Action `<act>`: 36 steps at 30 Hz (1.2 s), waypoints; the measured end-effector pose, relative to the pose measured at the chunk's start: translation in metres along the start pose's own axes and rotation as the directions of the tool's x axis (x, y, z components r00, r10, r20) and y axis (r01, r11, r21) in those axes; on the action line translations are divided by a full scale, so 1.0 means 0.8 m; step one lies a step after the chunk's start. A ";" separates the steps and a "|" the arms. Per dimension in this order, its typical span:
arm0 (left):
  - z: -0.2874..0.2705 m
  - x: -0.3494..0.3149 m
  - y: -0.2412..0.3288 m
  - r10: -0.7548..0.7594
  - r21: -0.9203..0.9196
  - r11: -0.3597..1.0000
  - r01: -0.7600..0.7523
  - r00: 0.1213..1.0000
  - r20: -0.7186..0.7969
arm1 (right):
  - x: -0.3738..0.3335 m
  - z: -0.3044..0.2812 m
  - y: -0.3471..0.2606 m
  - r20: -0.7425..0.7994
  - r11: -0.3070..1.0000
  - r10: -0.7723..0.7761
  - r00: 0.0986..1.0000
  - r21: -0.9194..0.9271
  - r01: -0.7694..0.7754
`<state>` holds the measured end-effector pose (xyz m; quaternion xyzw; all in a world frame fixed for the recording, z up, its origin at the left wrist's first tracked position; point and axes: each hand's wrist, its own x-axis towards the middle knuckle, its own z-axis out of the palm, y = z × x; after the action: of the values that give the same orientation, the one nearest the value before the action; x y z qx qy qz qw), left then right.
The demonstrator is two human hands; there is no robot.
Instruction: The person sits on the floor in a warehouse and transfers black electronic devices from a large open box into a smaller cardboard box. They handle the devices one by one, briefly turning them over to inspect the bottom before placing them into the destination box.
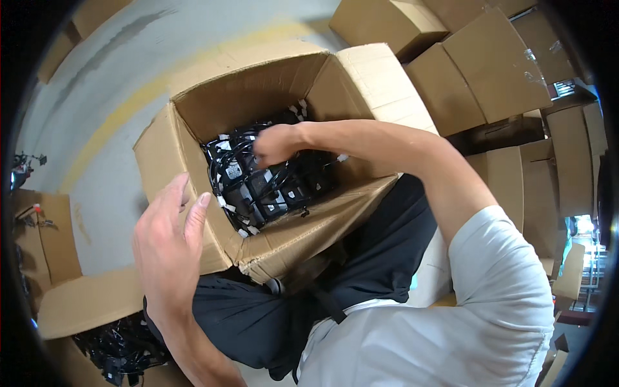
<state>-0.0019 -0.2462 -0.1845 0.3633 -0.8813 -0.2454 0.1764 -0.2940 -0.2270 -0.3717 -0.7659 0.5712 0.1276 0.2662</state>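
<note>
An open cardboard box (258, 77) stands in front of my knees. Inside lie several black boxy devices (264, 184) with labels, coiled black cables (222, 177) and white connectors. My right hand (278, 145) reaches into the box from the right, its fingers curled down among the cables. Whatever those fingers hold is hidden behind the hand. Over the box's left flap, my left hand (169, 222) is raised with thumb and fingers apart and nothing in it.
At the lower left, another open carton (90, 300) holds more black cabled devices (122, 348). Stacked cardboard boxes (477, 71) line the right side. A yellow line (109, 129) curves across the grey floor on the left, with a further carton (55, 242) beyond it.
</note>
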 end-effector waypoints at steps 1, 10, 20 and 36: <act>-0.008 -0.005 -0.008 -0.024 0.014 1.000 0.024 1.000 -0.006 | -0.023 0.011 0.009 0.112 0.977 0.153 0.982 -0.164 -0.133; -0.017 -0.025 -0.031 0.077 -0.035 0.996 -0.079 0.995 -0.056 | -0.072 0.194 0.033 0.633 0.940 0.017 0.774 0.254 -0.229; -0.026 -0.026 -0.022 0.041 -0.082 0.996 -0.045 0.998 -0.052 | -0.030 0.218 -0.030 0.288 0.987 0.057 0.956 -0.162 -0.010; -0.170 -0.239 -0.217 -0.231 -0.064 0.970 0.235 0.804 -0.548 | -0.156 -0.001 -0.203 -0.085 0.656 0.177 0.981 0.753 -0.053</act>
<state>0.2900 -0.2554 -0.1958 0.5244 -0.7425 -0.1470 0.3899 -0.1803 -0.0937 -0.2660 -0.5590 0.6388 -0.1595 0.5040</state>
